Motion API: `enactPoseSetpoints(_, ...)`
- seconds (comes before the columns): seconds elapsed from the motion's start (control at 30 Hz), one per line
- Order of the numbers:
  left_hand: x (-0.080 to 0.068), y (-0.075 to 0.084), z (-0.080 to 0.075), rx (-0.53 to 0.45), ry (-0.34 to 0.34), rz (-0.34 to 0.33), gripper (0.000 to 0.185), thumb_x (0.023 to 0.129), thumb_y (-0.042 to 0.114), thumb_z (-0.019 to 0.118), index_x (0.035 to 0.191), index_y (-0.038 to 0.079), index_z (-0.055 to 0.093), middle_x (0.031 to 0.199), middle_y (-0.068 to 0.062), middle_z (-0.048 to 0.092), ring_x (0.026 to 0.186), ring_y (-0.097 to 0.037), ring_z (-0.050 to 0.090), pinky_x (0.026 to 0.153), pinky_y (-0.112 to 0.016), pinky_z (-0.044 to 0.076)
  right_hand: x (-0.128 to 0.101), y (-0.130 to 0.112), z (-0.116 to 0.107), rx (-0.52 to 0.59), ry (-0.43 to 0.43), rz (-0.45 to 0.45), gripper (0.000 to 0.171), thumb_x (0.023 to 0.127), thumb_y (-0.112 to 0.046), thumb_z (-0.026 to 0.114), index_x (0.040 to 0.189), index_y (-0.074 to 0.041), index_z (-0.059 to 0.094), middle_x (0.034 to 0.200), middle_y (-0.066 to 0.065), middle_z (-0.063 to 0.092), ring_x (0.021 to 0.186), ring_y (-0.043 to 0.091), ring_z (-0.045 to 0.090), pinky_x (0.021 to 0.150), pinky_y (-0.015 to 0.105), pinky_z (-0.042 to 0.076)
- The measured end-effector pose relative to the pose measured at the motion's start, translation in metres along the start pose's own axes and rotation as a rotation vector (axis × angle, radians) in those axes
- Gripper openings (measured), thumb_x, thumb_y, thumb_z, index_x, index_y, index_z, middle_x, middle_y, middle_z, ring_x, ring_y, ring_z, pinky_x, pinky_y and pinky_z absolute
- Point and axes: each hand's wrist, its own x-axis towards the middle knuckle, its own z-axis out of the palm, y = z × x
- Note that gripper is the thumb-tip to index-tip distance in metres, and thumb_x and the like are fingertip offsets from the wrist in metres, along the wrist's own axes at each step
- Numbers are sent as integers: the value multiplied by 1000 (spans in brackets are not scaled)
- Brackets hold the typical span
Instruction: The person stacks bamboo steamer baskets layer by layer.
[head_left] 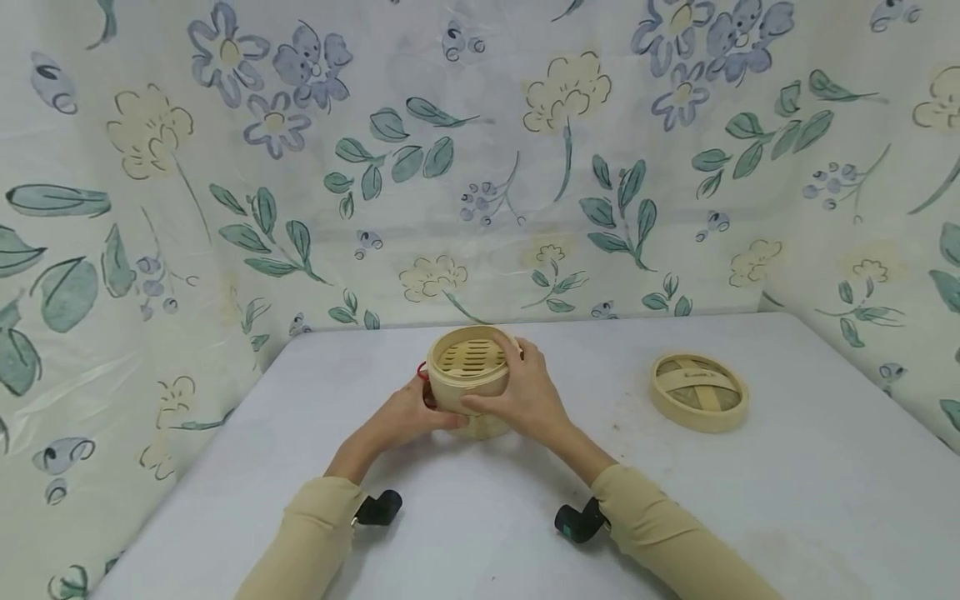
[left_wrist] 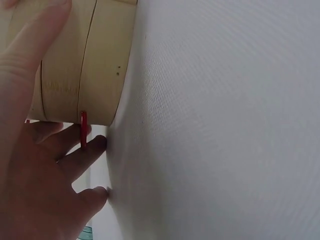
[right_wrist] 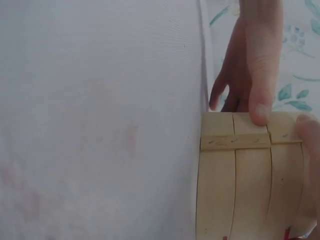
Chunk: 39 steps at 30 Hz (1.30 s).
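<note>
Both hands hold a round bamboo steamer (head_left: 480, 387) near the back of the table; its slatted inside shows from above. My left hand (head_left: 408, 414) grips the left side low down, thumb across the front. In the left wrist view, its fingers (left_wrist: 82, 160) reach round beside a red loop (left_wrist: 83, 129) on the steamer wall. My right hand (head_left: 531, 396) grips the right side, its thumb on the front and its fingers over the far rim. The right wrist view shows the banded wall (right_wrist: 235, 185) with the left thumb (right_wrist: 261, 95) pressed on it.
A round bamboo lid (head_left: 699, 392) with crossed strips lies on the white table (head_left: 600, 467) to the right. Floral sheeting (head_left: 480, 167) hangs behind the table and along both sides. Black wrist-worn devices (head_left: 581, 521) sit under the forearms.
</note>
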Motion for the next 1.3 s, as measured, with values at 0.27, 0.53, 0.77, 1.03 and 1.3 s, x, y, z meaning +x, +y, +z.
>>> enactPoseSetpoints(0.27,1,0,0,1,-1,-17,110,69,61,81,151,8,29,143,-16,51,129,-30,49,108,-52,38,0,2,-1,10,-38,-10,103,74,-51,84,156,-26,26,149,17,31,131,33,35,99,55,43)
enactPoseSetpoints(0.53,-2,-1,-2,-21,2,18,105,71,58,82,149,10,30,138,-14,55,127,-29,51,107,-51,38,7,7,-24,-2,-92,-54,105,80,-47,80,157,-10,21,158,19,23,146,36,20,116,58,21)
enactPoseSetpoints(0.77,0,2,-2,-34,-14,20,103,71,56,83,147,9,33,135,-13,57,123,-28,53,104,-51,41,10,25,-54,64,-76,-8,100,82,-44,79,156,-8,22,158,15,28,147,34,21,116,59,22)
enactPoseSetpoints(1.03,2,3,0,-46,-10,-6,103,69,56,84,146,8,34,136,-12,57,124,-27,52,105,-49,40,6,46,-77,86,-128,28,94,83,-42,78,154,-10,27,156,16,28,145,36,24,112,62,28)
enactPoseSetpoints(1.3,-1,5,-2,-35,-10,-19,108,69,57,83,149,7,31,141,-14,53,128,-29,50,107,-52,38,0,66,-96,74,-183,8,91,84,-40,77,154,-9,27,156,17,27,143,38,28,111,62,30)
